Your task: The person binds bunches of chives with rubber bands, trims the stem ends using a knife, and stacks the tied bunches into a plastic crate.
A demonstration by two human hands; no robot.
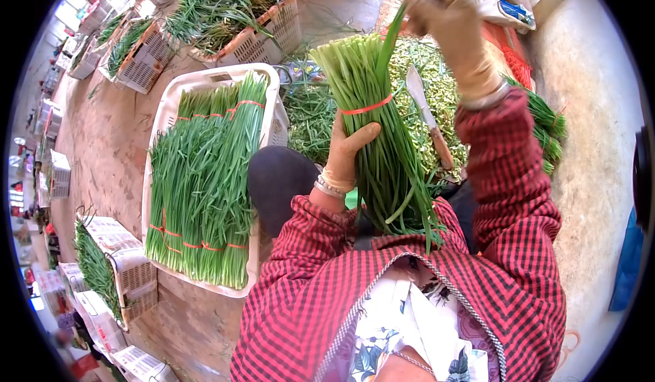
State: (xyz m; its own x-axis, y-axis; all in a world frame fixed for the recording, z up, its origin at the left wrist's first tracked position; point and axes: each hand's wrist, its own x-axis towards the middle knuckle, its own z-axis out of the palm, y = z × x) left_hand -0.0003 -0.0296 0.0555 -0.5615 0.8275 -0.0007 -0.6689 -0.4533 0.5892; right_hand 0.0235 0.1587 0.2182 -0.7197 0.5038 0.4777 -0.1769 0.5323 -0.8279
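Observation:
My left hand (351, 148), in a tan glove, is wrapped round a thick bunch of green stalks (372, 119) tied with a red band near its cut ends. The bunch stands tilted over my lap, cut ends up and leaves hanging down. Above it to the right, my gloved right hand (437, 10) is closed and slightly blurred, with a green leaf (392, 37) running from its fingers down to the bunch's top. A knife (426, 109) with a wooden handle lies on trimmings just right of the bunch.
A white crate (271, 126) of banded bunches stands left of my knee. Further crates with loose greens (228, 10) are at the back left and lower left (133, 266). More bunches (546, 126) lie by the wall on the right, near a white container (501, 6).

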